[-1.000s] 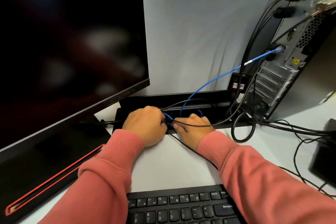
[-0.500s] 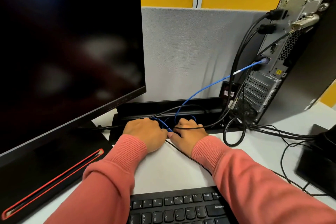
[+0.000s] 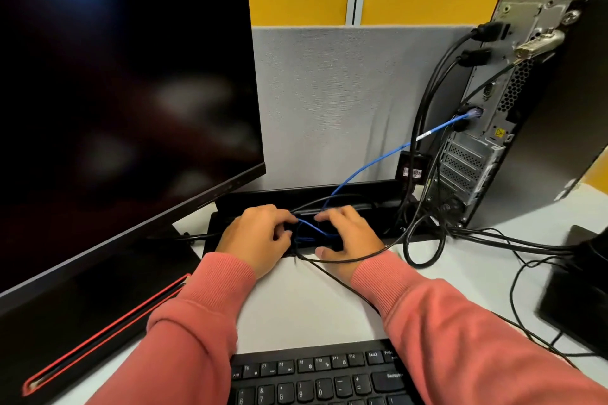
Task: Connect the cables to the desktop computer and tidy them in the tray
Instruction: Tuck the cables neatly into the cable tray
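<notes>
Both hands, left (image 3: 255, 240) and right (image 3: 347, 237), sit close together over the long black tray (image 3: 355, 196), fingers curled around a thin blue cable (image 3: 368, 168). That cable loops in the tray and plugs into the metal computer (image 3: 513, 115). Fingertips are hidden.

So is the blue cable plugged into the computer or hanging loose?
Plugged in: the blue cable ends in a port on the desktop computer rear panel.
</notes>
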